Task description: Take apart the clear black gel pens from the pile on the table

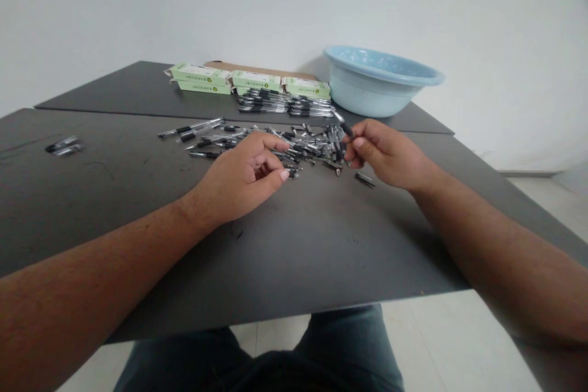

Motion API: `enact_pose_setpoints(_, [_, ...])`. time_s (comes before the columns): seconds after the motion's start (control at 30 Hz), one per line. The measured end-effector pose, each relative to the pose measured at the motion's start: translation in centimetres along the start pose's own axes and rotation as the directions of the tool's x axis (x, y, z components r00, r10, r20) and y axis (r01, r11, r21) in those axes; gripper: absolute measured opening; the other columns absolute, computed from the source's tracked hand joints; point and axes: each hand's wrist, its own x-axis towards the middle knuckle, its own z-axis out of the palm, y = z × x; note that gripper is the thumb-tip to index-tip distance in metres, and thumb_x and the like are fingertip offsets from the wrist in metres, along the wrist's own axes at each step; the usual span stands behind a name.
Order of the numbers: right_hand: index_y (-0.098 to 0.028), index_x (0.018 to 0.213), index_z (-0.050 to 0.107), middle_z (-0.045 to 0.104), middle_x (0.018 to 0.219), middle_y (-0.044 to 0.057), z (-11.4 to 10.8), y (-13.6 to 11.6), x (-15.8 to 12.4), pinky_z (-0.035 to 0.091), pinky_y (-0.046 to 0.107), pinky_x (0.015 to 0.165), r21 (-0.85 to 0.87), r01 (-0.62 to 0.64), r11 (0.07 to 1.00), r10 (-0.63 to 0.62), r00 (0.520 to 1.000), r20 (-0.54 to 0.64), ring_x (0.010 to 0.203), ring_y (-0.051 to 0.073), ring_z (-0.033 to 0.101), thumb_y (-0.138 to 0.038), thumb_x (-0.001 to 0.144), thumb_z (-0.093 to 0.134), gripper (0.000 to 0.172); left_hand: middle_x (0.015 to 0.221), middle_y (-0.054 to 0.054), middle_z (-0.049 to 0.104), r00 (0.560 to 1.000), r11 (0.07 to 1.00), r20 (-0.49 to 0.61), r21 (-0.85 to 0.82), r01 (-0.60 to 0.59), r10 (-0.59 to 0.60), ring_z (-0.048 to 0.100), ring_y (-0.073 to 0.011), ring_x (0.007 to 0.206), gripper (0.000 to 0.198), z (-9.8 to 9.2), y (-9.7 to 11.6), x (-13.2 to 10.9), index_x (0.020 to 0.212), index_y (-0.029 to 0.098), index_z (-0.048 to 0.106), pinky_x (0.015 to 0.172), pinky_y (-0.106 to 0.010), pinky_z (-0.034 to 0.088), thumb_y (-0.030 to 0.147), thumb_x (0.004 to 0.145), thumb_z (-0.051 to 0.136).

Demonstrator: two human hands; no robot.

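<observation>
On a dark grey table (298, 269) against a pale wall, a small cluster of black-and-clear pen pieces (64, 146) lies by itself at the far left, slightly blurred. To its right, toward the back, green-and-white boxes (202, 76) stand in a row, those at the left end stacked two high, with a strip of brown cardboard (266, 67) behind them. In front of the boxes, neat bundles of pens (312, 108) lie sideways. Nearer, a loose heap of pens and pen parts (303, 144) spreads across the middle of the table, pointing many ways. The person's left hand (248, 174) reaches in from the left over the near edge of this heap, its fingers curled and the tips of thumb and forefinger apart; whether the thumb touches the pieces just beyond it cannot be told. Below, the person's legs in dark blue jeans (349, 349) show under the table's front edge. At the right end of the heap, the right hand (383, 153) has thumb and forefinger pinched on a black-gripped pen (343, 125), tilted with its clear end up and to the left. A single pen cap (365, 179) lies just below that hand, and a wide light-blue basin (381, 92) stands behind it.
</observation>
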Motion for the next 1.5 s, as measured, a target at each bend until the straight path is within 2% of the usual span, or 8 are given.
enact_pose_setpoints(0.1, [-0.020, 0.100, 0.059, 0.070, 0.084, 0.006, -2.7, 1.2, 0.5, 0.045, 0.031, 0.064, -0.289, -0.080, 0.954, 0.070, 0.997, -0.046, 0.070, 0.019, 0.062, -0.039, 0.094, 0.055, 0.020, 0.080, -0.001, 0.070, 1.000, 0.999, 0.000, 0.044, 0.006, -0.006, 0.067, -0.0170, 0.070, 0.042, -0.1, -0.2, 0.1, 0.127, 0.018, 0.049, 0.068, -0.029, 0.052, 0.031, 0.089, 0.061])
enact_pose_setpoints(0.2, [-0.021, 0.090, 0.065, 0.070, 0.080, 0.004, -4.2, 1.6, 0.5, 0.041, 0.031, 0.062, -0.555, -0.067, 0.829, 0.155, 0.981, 0.113, 0.070, 0.020, 0.062, -0.040, 0.086, 0.064, 0.020, 0.081, -0.001, 0.071, 1.000, 0.997, 0.017, 0.076, 0.000, -0.001, 0.068, -0.0174, 0.070, 0.041, -0.3, -0.2, 0.1, 0.127, 0.019, 0.050, 0.068, -0.030, 0.052, 0.031, 0.089, 0.061])
enact_pose_setpoints(0.57, [-0.024, 0.083, 0.071, 0.069, 0.075, 0.001, -2.6, 1.6, 0.7, 0.035, 0.030, 0.057, -0.677, -0.038, 0.735, 0.372, 0.858, 0.356, 0.067, 0.019, 0.060, -0.031, 0.075, 0.067, 0.011, 0.082, 0.001, 0.074, 0.999, 0.972, 0.028, 0.233, -0.022, 0.016, 0.070, -0.0163, 0.073, 0.031, -0.4, -0.6, 0.1, 0.117, 0.020, 0.059, 0.070, -0.027, 0.050, 0.031, 0.089, 0.063])
enact_pose_setpoints(0.77, [-0.021, 0.083, 0.061, 0.062, 0.069, -0.002, -2.0, -0.3, 0.1, 0.035, 0.027, 0.057, -0.472, 0.007, 0.882, 0.173, 0.925, 0.337, 0.062, 0.015, 0.055, -0.028, 0.078, 0.063, 0.009, 0.082, 0.001, 0.074, 0.998, 0.941, 0.052, 0.334, -0.054, 0.039, 0.069, -0.0152, 0.074, 0.016, -0.3, 0.0, 0.3, 0.097, 0.020, 0.071, 0.070, -0.025, 0.049, 0.030, 0.088, 0.063])
enact_pose_setpoints(0.87, [-0.021, 0.087, 0.059, 0.060, 0.071, -0.004, 0.3, -1.4, -0.4, 0.039, 0.025, 0.058, -0.187, 0.033, 0.982, 0.032, 0.942, 0.335, 0.064, 0.013, 0.055, -0.029, 0.081, 0.065, 0.011, 0.090, 0.001, 0.076, 0.993, 0.958, 0.109, 0.279, -0.067, 0.038, 0.071, -0.0148, 0.080, 0.020, 0.0, 0.1, 0.2, 0.104, 0.021, 0.071, 0.074, -0.025, 0.051, 0.030, 0.089, 0.062])
enact_pose_setpoints(1.03, [-0.020, 0.088, 0.062, 0.064, 0.078, -0.002, 4.3, -3.1, -1.4, 0.043, 0.023, 0.062, 0.115, 0.078, 0.990, -0.108, 0.954, 0.280, 0.070, 0.012, 0.058, -0.032, 0.083, 0.072, 0.017, 0.102, 0.000, 0.076, 0.975, 0.988, 0.211, 0.126, -0.091, 0.063, 0.072, -0.0147, 0.090, 0.031, 0.6, 0.6, -0.2, 0.119, 0.021, 0.067, 0.080, -0.023, 0.053, 0.031, 0.090, 0.063])
enact_pose_setpoints(1.3, [-0.019, 0.083, 0.060, 0.064, 0.075, -0.003, 5.3, -4.1, -1.9, 0.041, 0.023, 0.059, 0.118, 0.106, 0.987, -0.124, 0.979, 0.161, 0.066, 0.011, 0.056, -0.032, 0.079, 0.078, 0.023, 0.078, 0.003, 0.073, 0.982, 0.974, 0.167, 0.191, -0.118, 0.087, 0.068, -0.0138, 0.071, 0.012, 0.9, 1.6, -0.3, 0.092, 0.020, 0.071, 0.066, -0.023, 0.049, 0.026, 0.083, 0.067])
enact_pose_setpoints(1.5, [-0.019, 0.100, 0.063, 0.066, 0.084, 0.001, 3.7, -2.9, -1.3, 0.044, 0.026, 0.063, 0.053, 0.127, 0.990, -0.131, 0.987, 0.093, 0.071, 0.014, 0.058, -0.036, 0.090, 0.066, 0.020, 0.077, -0.002, 0.073, 0.997, 0.991, -0.051, -0.125, 0.052, -0.059, 0.071, -0.0157, 0.068, 0.017, 0.8, 0.5, 0.1, 0.096, 0.017, 0.066, 0.063, -0.026, 0.056, 0.023, 0.081, 0.067])
